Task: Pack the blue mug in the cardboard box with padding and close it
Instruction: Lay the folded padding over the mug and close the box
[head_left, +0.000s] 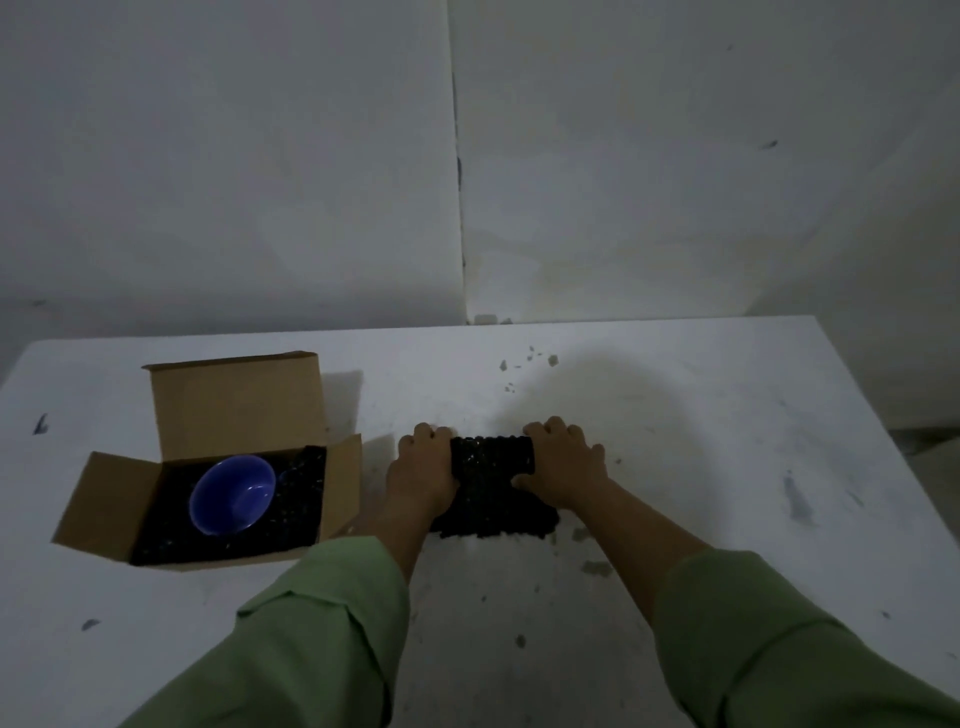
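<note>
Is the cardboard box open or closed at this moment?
Open. The cardboard box has its flaps standing out, and the blue mug shows inside on black padding.

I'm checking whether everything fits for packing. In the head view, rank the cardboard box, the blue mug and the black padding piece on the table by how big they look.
Largest to smallest, as seen:
1. cardboard box, flaps open
2. black padding piece, partly rolled and partly covered by both hands, so its full extent is unsure
3. blue mug, inside the box
</note>
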